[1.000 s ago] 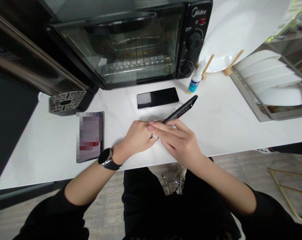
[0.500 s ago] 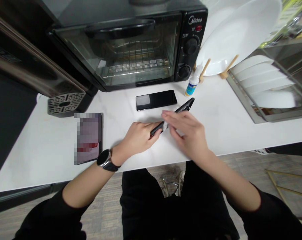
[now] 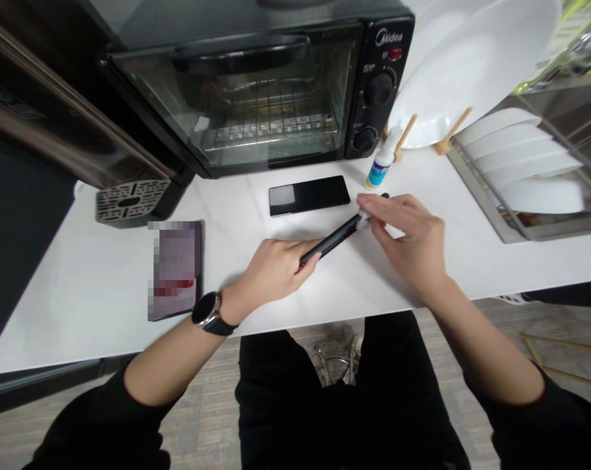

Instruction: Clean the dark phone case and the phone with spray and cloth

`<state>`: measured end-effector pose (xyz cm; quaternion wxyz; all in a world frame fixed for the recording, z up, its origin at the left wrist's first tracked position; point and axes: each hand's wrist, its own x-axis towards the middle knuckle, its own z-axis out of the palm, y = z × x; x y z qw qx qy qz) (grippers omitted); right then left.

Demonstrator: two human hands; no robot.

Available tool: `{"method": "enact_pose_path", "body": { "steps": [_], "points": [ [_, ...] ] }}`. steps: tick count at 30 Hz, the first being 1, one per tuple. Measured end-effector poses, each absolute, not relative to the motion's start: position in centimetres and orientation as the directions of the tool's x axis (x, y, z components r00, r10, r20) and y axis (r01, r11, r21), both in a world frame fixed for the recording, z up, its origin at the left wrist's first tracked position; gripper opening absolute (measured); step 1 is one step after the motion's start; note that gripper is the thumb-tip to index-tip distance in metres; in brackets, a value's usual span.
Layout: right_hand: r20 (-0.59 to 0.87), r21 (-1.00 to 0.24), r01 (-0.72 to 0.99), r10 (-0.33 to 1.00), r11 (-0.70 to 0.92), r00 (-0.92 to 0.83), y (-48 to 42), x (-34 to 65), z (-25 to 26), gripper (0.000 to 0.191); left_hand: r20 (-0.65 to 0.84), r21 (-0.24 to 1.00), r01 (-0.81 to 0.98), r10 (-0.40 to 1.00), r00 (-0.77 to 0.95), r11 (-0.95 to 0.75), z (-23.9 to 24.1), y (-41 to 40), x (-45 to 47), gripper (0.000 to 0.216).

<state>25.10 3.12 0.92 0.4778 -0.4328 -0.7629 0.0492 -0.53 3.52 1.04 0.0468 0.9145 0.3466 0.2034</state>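
My left hand [image 3: 280, 267], wearing a black watch [image 3: 206, 309] on its wrist, is closed around the near end of a black phone [image 3: 332, 241]. The phone is held slanted above the white counter, seen almost edge-on, its far end up and to the right. Between the fingertips of my right hand [image 3: 410, 238] is a small white wad of tissue [image 3: 363, 221], pressed against the phone near its far end. Just behind the hands, a second black phone [image 3: 309, 196] lies flat. A small white spray bottle [image 3: 382, 163] with a blue and yellow label stands beyond my right fingers.
A black toaster oven [image 3: 256, 98] stands at the back. Left of it is a machine with a slotted drip tray [image 3: 133, 201]. A dark-edged device with a blurred screen [image 3: 175, 271] lies near my left forearm. White plates [image 3: 476, 78] and a rack of bowls [image 3: 520, 156] occupy the right.
My right hand has slid right with the tissue, from near my left hand toward the phone's far end. The phone has turned more edge-on; my left hand keeps its grip.
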Motion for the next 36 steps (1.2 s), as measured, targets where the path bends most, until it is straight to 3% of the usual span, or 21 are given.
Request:
{"method": "enact_pose_path", "body": {
  "steps": [5, 11, 16, 25, 36],
  "points": [
    [0.687, -0.534, 0.631, 0.724, 0.562, -0.063, 2.5, 24.4, 0.8, 0.043, 0.366, 0.211, 0.609, 0.64, 0.676, -0.764, 0.9, 3.5, -0.5, 0.023],
    [0.652, -0.542, 0.479, 0.705, 0.691, -0.278, -1.5, 18.0, 0.5, 0.05, 0.312, 0.165, 0.641, 0.656, 0.687, -0.749, 0.5, 3.6, -1.0, 0.022],
    [0.641, -0.492, 0.471, 0.67, 0.732, -0.373, -0.8, 19.2, 0.7, 0.051, 0.341, 0.142, 0.621, 0.627, 0.7, -0.77, 0.5, 3.7, -0.9, 0.026],
    [0.669, -0.537, 0.633, 0.739, 0.557, -0.083, 3.0, 24.7, 1.0, 0.042, 0.347, 0.204, 0.618, 0.646, 0.679, -0.759, 0.9, 3.5, -0.4, 0.028],
    [0.644, -0.52, 0.438, 0.674, 0.733, -0.363, -0.6, 19.0, 0.8, 0.044, 0.344, 0.117, 0.624, 0.621, 0.704, -0.773, 0.2, 3.7, -0.8, 0.025]
  ]
}}
